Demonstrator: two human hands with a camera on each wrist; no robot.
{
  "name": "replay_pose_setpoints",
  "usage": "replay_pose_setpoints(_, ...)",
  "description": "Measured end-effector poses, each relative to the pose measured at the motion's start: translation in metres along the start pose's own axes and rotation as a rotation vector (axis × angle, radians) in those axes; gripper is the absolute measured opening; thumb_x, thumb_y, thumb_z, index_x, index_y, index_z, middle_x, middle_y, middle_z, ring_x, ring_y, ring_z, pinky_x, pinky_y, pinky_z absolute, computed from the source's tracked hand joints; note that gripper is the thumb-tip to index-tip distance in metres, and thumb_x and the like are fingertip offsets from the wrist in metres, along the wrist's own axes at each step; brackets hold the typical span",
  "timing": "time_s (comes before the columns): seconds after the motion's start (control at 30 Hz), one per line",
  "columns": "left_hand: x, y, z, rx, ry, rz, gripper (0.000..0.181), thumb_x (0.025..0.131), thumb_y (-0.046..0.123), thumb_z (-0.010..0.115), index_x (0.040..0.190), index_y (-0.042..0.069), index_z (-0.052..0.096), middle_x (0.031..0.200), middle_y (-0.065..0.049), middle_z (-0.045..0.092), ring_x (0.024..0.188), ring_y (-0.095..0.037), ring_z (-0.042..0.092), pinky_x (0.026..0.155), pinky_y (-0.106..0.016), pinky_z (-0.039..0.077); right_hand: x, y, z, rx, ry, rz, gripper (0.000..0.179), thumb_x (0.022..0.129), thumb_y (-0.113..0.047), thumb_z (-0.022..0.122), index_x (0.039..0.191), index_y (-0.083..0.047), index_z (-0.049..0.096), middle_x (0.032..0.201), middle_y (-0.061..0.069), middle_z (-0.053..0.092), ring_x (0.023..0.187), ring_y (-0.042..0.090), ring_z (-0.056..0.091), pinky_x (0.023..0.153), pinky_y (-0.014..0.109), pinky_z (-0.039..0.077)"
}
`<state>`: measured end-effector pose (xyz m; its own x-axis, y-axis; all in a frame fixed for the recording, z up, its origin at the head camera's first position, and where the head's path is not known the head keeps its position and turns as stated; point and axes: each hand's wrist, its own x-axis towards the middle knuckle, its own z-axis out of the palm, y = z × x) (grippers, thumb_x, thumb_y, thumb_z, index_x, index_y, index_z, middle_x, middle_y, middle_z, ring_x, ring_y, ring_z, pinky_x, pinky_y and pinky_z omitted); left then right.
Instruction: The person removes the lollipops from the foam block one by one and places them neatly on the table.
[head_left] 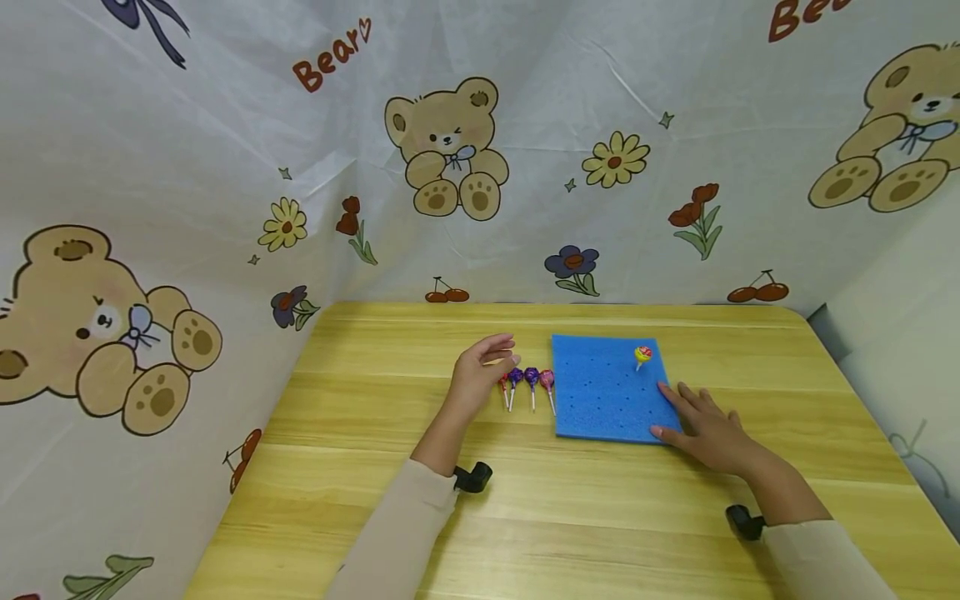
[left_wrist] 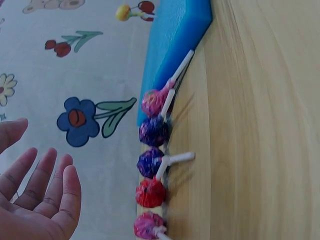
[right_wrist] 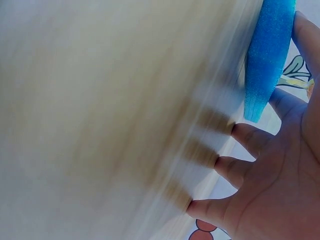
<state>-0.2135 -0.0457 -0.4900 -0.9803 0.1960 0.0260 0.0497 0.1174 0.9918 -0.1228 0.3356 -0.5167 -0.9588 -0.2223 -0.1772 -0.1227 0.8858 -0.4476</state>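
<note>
Several wrapped lollipops lie in a row on the table left of a blue foam board point(head_left: 600, 417) dotted with small holes. In the left wrist view the row includes a pink lollipop point(left_wrist: 155, 102), a purple lollipop point(left_wrist: 153, 131) and a red lollipop point(left_wrist: 150, 193). A yellow-and-red lollipop point(head_left: 642, 355) stands upright by its stick near the board's far right corner. My left hand point(head_left: 476, 375) hovers at the row's left end, fingers loosely bent and holding nothing. With fingers spread, my right hand point(head_left: 708, 429) touches the board's right edge with thumb and index finger; its other fingertips rest on the table.
The wood-grain table point(head_left: 525, 533) extends around the board. Behind it and to the left hangs a white cloth point(head_left: 525, 75) printed with bears and flowers. A dark camera mount point(head_left: 472, 477) sits on the left wrist, and another mount point(head_left: 746, 522) on the right.
</note>
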Motion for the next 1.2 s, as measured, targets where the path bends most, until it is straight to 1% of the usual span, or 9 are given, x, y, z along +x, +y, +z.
replay_pose_setpoints(0.1, 0.001, 0.002, 0.010, 0.031, -0.025, 0.010, 0.040, 0.093, 0.030, 0.074, 0.133, 0.027, 0.066, 0.135, -0.003, 0.066, 0.123, -0.019, 0.062, 0.103, -0.037, 0.054, 0.000, -0.001, 0.000, 0.000, -0.002, 0.001, 0.087, 0.097, -0.053, 0.060, 0.163, -0.017, 0.016, 0.161, 0.035, 0.019, 0.142, 0.068, 0.012, 0.097, 0.090, 0.010)
replay_pose_setpoints(0.23, 0.003, 0.006, 0.024, 0.071, -0.058, 0.009, 0.039, 0.093, 0.031, 0.074, 0.132, 0.031, 0.066, 0.134, 0.000, 0.067, 0.123, -0.016, 0.063, 0.099, -0.036, 0.056, 0.000, -0.002, -0.002, 0.004, -0.005, 0.002, 0.087, 0.097, -0.053, 0.060, 0.163, -0.017, 0.017, 0.162, 0.035, 0.019, 0.143, 0.068, 0.012, 0.097, 0.090, 0.009)
replay_pose_setpoints(0.37, 0.008, 0.008, 0.038, 0.102, -0.101, 0.001, 0.040, 0.093, 0.032, 0.074, 0.133, 0.030, 0.065, 0.136, -0.001, 0.066, 0.122, -0.017, 0.063, 0.094, -0.035, 0.057, -0.001, -0.003, -0.002, 0.005, -0.007, 0.004, 0.087, 0.097, -0.054, 0.060, 0.163, -0.017, 0.017, 0.161, 0.035, 0.019, 0.143, 0.068, 0.011, 0.097, 0.090, 0.009)
replay_pose_setpoints(0.43, 0.010, 0.011, 0.045, 0.109, -0.117, -0.004, 0.041, 0.093, 0.032, 0.074, 0.133, 0.029, 0.065, 0.137, -0.003, 0.065, 0.123, -0.019, 0.062, 0.095, -0.035, 0.057, -0.001, -0.003, -0.002, 0.006, -0.009, 0.006, 0.087, 0.097, -0.054, 0.060, 0.163, -0.017, 0.018, 0.162, 0.035, 0.019, 0.143, 0.068, 0.011, 0.097, 0.091, 0.009)
replay_pose_setpoints(0.53, 0.014, 0.017, 0.057, 0.137, -0.134, -0.007, 0.041, 0.094, 0.034, 0.074, 0.134, 0.029, 0.065, 0.136, 0.000, 0.066, 0.123, -0.021, 0.062, 0.095, -0.036, 0.057, 0.000, -0.004, -0.002, 0.009, -0.011, 0.011, 0.087, 0.097, -0.054, 0.060, 0.163, -0.017, 0.018, 0.162, 0.035, 0.019, 0.143, 0.068, 0.011, 0.098, 0.090, 0.008)
replay_pose_setpoints(0.7, 0.022, 0.026, 0.075, 0.253, -0.165, 0.034, 0.043, 0.096, 0.035, 0.071, 0.137, 0.027, 0.063, 0.132, 0.008, 0.066, 0.123, -0.016, 0.062, 0.092, -0.033, 0.056, 0.000, -0.003, -0.002, 0.010, -0.008, 0.014, 0.087, 0.097, -0.054, 0.060, 0.163, -0.016, 0.019, 0.162, 0.035, 0.019, 0.143, 0.068, 0.011, 0.098, 0.091, 0.008)
replay_pose_setpoints(0.8, 0.028, 0.031, 0.084, 0.299, -0.175, 0.066, 0.044, 0.096, 0.036, 0.070, 0.138, 0.026, 0.063, 0.131, 0.010, 0.065, 0.120, -0.012, 0.063, 0.088, -0.029, 0.057, 0.000, -0.002, -0.002, 0.006, -0.008, 0.017, 0.087, 0.097, -0.054, 0.060, 0.163, -0.017, 0.018, 0.161, 0.035, 0.019, 0.143, 0.068, 0.011, 0.097, 0.091, 0.008)
replay_pose_setpoints(0.93, 0.035, 0.037, 0.095, 0.325, -0.195, 0.103, 0.044, 0.096, 0.033, 0.070, 0.138, 0.024, 0.062, 0.130, 0.009, 0.065, 0.119, -0.012, 0.063, 0.085, -0.024, 0.057, 0.000, -0.002, -0.002, -0.003, -0.008, 0.019, 0.087, 0.097, -0.055, 0.059, 0.163, -0.018, 0.017, 0.161, 0.035, 0.019, 0.143, 0.068, 0.011, 0.097, 0.091, 0.008)
replay_pose_setpoints(1.2, 0.044, 0.044, 0.122, 0.418, -0.240, 0.131, 0.041, 0.097, 0.033, 0.070, 0.137, 0.026, 0.064, 0.131, 0.008, 0.064, 0.120, -0.010, 0.063, 0.084, -0.021, 0.056, 0.000, -0.003, -0.003, -0.006, -0.010, 0.020, 0.088, 0.097, -0.056, 0.059, 0.163, -0.018, 0.017, 0.161, 0.035, 0.020, 0.142, 0.069, 0.012, 0.097, 0.091, 0.009)
